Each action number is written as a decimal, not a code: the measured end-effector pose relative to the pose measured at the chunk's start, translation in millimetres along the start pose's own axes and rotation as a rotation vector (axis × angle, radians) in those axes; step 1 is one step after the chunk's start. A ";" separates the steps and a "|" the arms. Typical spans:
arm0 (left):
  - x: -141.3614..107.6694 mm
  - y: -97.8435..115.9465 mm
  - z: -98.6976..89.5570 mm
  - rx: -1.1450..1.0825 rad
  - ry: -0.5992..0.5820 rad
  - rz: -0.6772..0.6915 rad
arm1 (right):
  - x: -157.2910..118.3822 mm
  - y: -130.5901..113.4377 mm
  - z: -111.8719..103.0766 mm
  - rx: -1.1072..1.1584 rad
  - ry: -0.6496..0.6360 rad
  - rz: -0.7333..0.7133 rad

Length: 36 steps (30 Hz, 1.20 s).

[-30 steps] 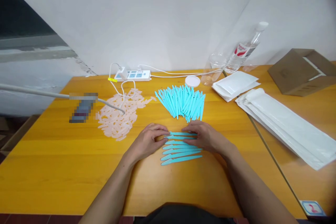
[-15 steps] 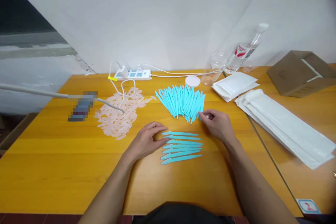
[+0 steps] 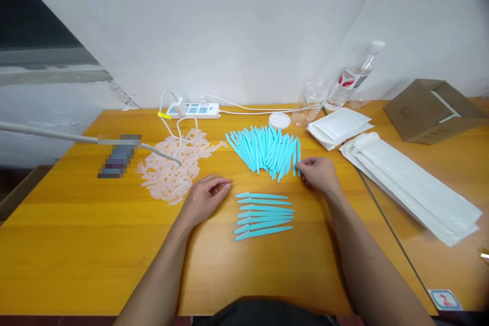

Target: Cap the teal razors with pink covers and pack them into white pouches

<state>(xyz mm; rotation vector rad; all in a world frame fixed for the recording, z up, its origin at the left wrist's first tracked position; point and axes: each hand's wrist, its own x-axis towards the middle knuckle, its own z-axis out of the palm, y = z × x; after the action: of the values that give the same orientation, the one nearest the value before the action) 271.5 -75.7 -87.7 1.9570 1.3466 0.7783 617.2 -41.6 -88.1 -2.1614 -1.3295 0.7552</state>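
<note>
My right hand [image 3: 320, 175] has its thumb and forefinger closed on the lower end of a turquoise eyebrow razor [image 3: 298, 150] at the right side of a heap of the same razors [image 3: 263, 148]. My left hand [image 3: 206, 198] rests over the table with fingers loosely bent, thumb and forefinger slightly apart, nothing visible between them. To its right several turquoise razors [image 3: 265, 215] lie in a spaced column, narrow ends pointing right. Behind the left hand spreads a pile of small pale pink plastic pieces [image 3: 171, 173].
A white power strip [image 3: 200, 110] with cables stands by the wall; one thick cable crosses the pink pile. A round white lid [image 3: 279, 120], clear plastic jar [image 3: 308, 104], water bottle [image 3: 351, 81], white packets [image 3: 408, 183] and cardboard box [image 3: 431, 112] occupy the back and right.
My left hand has drawn back left, away from the razor column. My right hand has moved slightly right, and a razor now stands apart at the heap's right edge.
</note>
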 end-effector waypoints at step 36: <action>14.4 10.1 -22.1 -0.100 -0.055 -0.246 | -42.9 -11.0 -3.2 0.438 -0.666 -0.199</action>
<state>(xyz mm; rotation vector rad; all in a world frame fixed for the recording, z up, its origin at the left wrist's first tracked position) 264.8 -61.2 -64.4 1.6841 1.4526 0.6552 596.4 -76.4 -70.0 -1.4534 -1.4704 1.5959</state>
